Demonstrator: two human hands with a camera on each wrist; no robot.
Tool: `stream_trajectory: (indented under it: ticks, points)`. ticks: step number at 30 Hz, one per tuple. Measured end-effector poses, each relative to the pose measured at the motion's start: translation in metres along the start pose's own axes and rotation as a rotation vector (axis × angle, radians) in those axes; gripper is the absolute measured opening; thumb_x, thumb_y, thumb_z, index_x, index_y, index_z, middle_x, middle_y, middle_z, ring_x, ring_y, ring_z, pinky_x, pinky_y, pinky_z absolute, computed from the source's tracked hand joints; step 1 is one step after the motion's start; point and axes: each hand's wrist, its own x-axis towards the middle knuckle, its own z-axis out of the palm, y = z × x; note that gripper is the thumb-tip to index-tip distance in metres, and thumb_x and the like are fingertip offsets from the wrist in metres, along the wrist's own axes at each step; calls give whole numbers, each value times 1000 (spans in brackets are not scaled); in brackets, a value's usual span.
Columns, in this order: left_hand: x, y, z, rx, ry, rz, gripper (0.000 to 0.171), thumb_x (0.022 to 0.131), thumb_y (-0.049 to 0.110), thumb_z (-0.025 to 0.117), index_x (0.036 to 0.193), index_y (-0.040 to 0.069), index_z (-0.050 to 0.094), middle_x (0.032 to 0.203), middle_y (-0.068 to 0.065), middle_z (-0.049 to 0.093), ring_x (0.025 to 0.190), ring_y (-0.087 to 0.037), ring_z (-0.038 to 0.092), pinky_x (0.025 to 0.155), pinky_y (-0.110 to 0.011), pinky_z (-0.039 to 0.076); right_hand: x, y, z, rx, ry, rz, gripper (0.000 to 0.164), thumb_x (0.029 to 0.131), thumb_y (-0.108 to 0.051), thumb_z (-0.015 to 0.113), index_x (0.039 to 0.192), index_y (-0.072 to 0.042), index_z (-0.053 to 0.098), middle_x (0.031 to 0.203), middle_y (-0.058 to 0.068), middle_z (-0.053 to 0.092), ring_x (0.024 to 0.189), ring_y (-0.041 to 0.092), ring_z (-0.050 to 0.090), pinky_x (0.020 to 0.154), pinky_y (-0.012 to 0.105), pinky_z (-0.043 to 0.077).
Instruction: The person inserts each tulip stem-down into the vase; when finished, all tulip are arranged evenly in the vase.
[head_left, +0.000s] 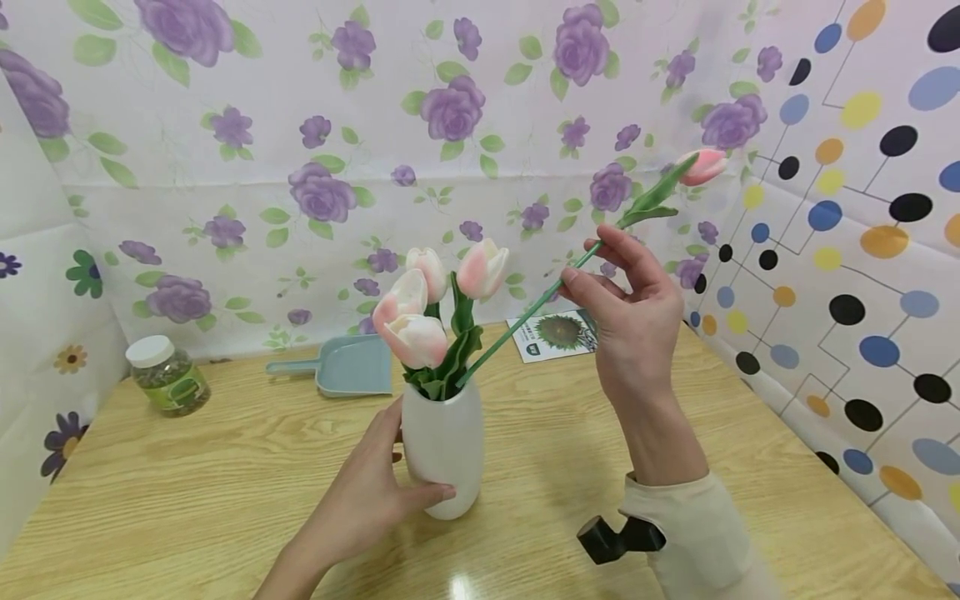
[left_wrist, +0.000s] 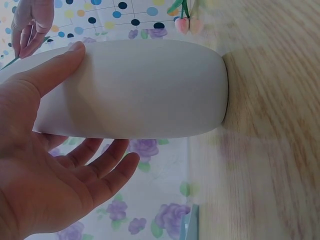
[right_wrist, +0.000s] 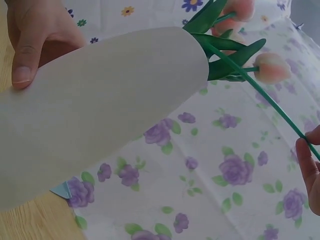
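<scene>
A white vase [head_left: 444, 450] stands upright on the table with several pale pink tulips [head_left: 417, 340] in it. My left hand [head_left: 367, 487] holds the vase's lower body, thumb across the front and fingers on the far side. To the right and above, my right hand [head_left: 633, 308] pinches the green stem of another pink tulip [head_left: 701, 167] between thumb and fingers. This tulip slants up to the right, and its stem's lower end is at the vase mouth. In the right wrist view the stem [right_wrist: 270, 100] crosses the rim; its tip is hidden.
Behind the vase lies a light blue dustpan [head_left: 354, 367]. A lidded jar [head_left: 168, 377] stands at the back left. A printed card [head_left: 558, 335] lies by the flowered backdrop. In the left wrist view, another pink tulip head [left_wrist: 182, 25] shows beyond the vase.
</scene>
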Motion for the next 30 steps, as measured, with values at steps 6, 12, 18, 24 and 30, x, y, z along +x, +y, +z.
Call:
stream_trajectory:
  ticks: [6, 12, 18, 24, 30]
  points:
    - [1, 0, 0, 9, 1, -2, 110, 76, 34, 97, 164, 29, 32, 156, 4, 47, 139, -22, 51, 109, -54, 49, -3, 3, -1, 8, 24, -7, 51, 85, 27, 67, 126, -2, 71, 112, 9, 64, 70, 14, 71, 76, 34, 66]
    - [0, -1, 1, 3, -1, -20, 111, 75, 32, 98, 163, 31, 31, 155, 5, 47, 138, -21, 52, 109, -54, 49, -8, 4, -1, 9, 23, -36, 51, 85, 27, 68, 126, -3, 71, 113, 11, 62, 70, 15, 72, 77, 35, 66]
    - [0, -2, 2, 8, 0, -26, 112, 74, 30, 98, 164, 32, 31, 154, 6, 47, 136, -19, 53, 109, -52, 48, -13, 3, 2, 26, 5, -83, 52, 81, 27, 71, 124, -2, 72, 112, 13, 63, 71, 15, 73, 76, 33, 66]
    - [0, -2, 1, 10, 3, -29, 111, 74, 31, 98, 163, 32, 32, 153, 7, 47, 137, -19, 52, 108, -50, 49, -20, 3, 5, -43, -35, -153, 54, 81, 24, 72, 126, -4, 71, 113, 9, 67, 75, 15, 73, 75, 29, 65]
    - [0, -2, 1, 3, 4, -26, 110, 74, 33, 98, 163, 32, 32, 155, 6, 47, 140, -20, 51, 108, -51, 49, -26, 4, 8, -79, -61, -261, 54, 79, 24, 74, 125, -2, 71, 112, 9, 68, 78, 14, 72, 79, 27, 65]
